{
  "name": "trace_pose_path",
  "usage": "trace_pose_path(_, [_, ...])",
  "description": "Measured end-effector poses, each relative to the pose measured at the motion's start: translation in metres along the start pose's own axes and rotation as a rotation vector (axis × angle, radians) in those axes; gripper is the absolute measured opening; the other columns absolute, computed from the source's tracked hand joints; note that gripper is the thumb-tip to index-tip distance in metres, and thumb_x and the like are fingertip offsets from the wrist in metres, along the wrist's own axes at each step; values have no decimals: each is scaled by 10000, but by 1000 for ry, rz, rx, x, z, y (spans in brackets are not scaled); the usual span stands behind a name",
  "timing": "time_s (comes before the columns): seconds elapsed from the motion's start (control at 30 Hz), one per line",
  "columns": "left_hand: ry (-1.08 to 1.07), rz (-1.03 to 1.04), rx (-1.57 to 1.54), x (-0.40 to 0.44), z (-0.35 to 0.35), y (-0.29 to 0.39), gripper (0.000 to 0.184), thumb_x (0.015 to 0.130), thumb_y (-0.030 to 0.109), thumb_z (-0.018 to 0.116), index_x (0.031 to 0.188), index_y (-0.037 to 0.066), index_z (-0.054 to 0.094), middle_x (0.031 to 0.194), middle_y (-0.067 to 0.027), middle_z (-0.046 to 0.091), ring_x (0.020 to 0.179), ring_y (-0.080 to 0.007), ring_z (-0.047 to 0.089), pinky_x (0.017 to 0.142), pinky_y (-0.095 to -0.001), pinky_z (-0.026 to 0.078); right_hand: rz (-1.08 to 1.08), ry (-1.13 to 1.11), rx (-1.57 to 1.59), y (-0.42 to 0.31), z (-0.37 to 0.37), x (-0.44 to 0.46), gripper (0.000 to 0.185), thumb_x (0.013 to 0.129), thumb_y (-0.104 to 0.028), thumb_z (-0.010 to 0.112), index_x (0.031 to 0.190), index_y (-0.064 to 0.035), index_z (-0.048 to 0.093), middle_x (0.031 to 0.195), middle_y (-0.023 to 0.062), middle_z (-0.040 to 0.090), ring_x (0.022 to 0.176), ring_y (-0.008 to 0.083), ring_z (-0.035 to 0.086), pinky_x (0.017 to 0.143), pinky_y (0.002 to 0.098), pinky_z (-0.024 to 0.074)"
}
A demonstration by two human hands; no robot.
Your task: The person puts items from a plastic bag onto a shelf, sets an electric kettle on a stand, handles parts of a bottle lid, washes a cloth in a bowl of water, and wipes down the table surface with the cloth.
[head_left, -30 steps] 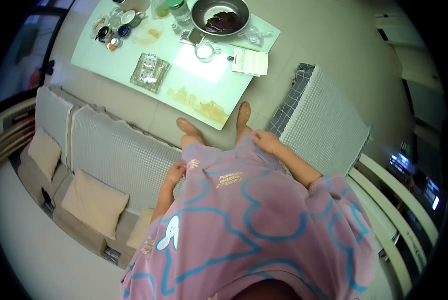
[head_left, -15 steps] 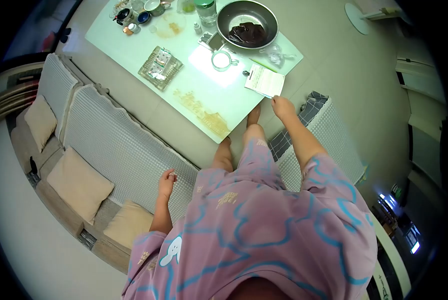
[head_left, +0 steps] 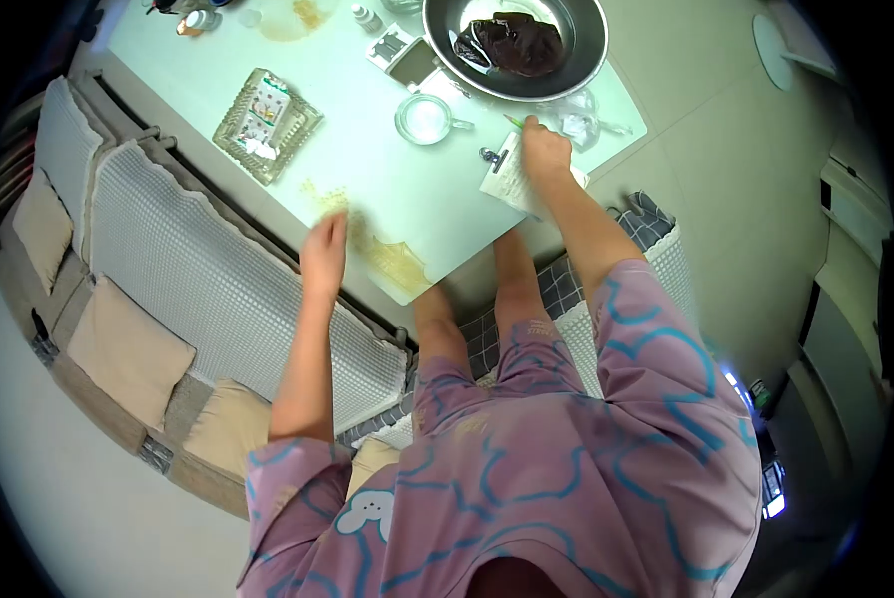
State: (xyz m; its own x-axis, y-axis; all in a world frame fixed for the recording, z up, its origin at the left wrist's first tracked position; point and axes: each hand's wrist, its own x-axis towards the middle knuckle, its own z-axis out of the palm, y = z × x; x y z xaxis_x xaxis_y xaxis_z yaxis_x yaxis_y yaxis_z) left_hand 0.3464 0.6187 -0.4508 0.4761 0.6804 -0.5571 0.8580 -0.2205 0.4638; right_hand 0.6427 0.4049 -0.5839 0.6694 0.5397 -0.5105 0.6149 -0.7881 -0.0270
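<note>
My right hand is closed at the green pen, whose tip pokes out to the left of my fingers. Below that hand lies a small notepad with a black clip at its left corner; my hand and wrist hide part of the page. My left hand is over the near-left edge of the table, slightly blurred, with its fingers loosely curled together and nothing visible in them. The closest thing to it is the yellowish pattern on the tabletop.
On the pale table are a glass mug, a glass tray with a patterned packet, a large metal pan holding something dark, and a clear plastic bag. A sofa runs along the left; a checked-cloth seat is near my legs.
My right hand has moved from the notepad's near edge up to the green pen and closed there. My left hand has risen forward from beside my body to the table edge. The view has shifted closer.
</note>
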Motion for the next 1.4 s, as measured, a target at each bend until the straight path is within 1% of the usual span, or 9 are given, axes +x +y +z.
trace_pose_path(0.17, [230, 248, -142, 120, 34, 83, 304, 921, 237, 606, 1148, 49, 678, 1069, -150, 697, 973, -235, 660, 880, -324, 495, -126, 35, 61, 13, -3, 11, 129, 868, -110, 545, 966, -31, 519, 836, 173, 695, 759, 322, 706, 647, 437, 555])
trace_pose_path(0.33, [164, 173, 28, 164, 51, 157, 473, 859, 306, 681, 1269, 82, 604, 1092, -142, 659, 955, -284, 629, 849, -370, 492, -12, -71, 250, 12, -30, -47, 196, 870, -173, 569, 961, -16, 496, 796, 185, 679, 725, 353, 687, 642, 465, 542])
trace_pose_path(0.6, [32, 44, -80, 189, 68, 142, 407, 890, 239, 657, 1294, 270, 616, 1016, -126, 711, 951, -272, 660, 859, -373, 494, 64, -150, 643, -2, -22, -89, 386, 920, -304, 595, 1245, -102, 539, 890, 156, 695, 788, 339, 679, 713, 440, 527])
trace_pose_path(0.83, [208, 86, 56, 149, 4, 107, 408, 882, 263, 684, 1281, 322, 617, 978, -143, 709, 858, -255, 670, 814, -369, 498, -216, -127, 849, -46, -50, -100, 357, 914, -295, 615, 1200, -92, 547, 947, 119, 679, 837, 287, 664, 735, 419, 513])
trace_pose_path(0.93, [214, 55, 135, 103, -36, 97, 412, 887, 258, 678, 1290, 312, 614, 970, -133, 720, 836, -234, 679, 820, -375, 502, -239, -247, 957, -73, -84, -97, 495, 877, -277, 669, 1301, -93, 493, 1196, 128, 602, 1055, 295, 604, 873, 404, 490])
trace_pose_path(1.0, [86, -10, 98, 65, -60, 95, 404, 885, 253, 673, 1284, 290, 624, 1002, -124, 721, 838, -200, 692, 834, -384, 505, -503, 140, 879, -90, -101, -95, 727, 810, -296, 740, 1422, -117, 390, 1431, 130, 416, 1326, 346, 403, 1057, 449, 386])
trace_pose_path(1.1, [-218, 53, 75, 8, -78, 83, 383, 882, 223, 669, 1263, 246, 640, 1040, -138, 705, 833, -193, 706, 794, -371, 522, -813, 82, 847, -109, -118, -95, 910, 744, -340, 788, 1488, -148, 301, 1538, 121, 247, 1456, 363, 154, 1161, 505, 230])
trace_pose_path(1.2, [-379, 200, -30, -44, -75, 90, 354, 855, 179, 691, 1208, 185, 674, 1001, -164, 698, 764, -240, 693, 732, -362, 527, -1021, -117, 674, -123, -122, -110, 899, 734, -370, 784, 1474, -146, 325, 1548, 128, 243, 1480, 345, 90, 1174, 530, 194])
trace_pose_path(1.4, [-369, 224, -74, -77, -63, 98, 296, 822, 98, 717, 1118, 90, 704, 934, -103, 700, 844, -212, 660, 761, -317, 509, -943, -456, 916, -112, -97, -146, 532, 784, -304, 702, 1265, -125, 563, 1108, 105, 653, 1026, 297, 613, 858, 416, 464])
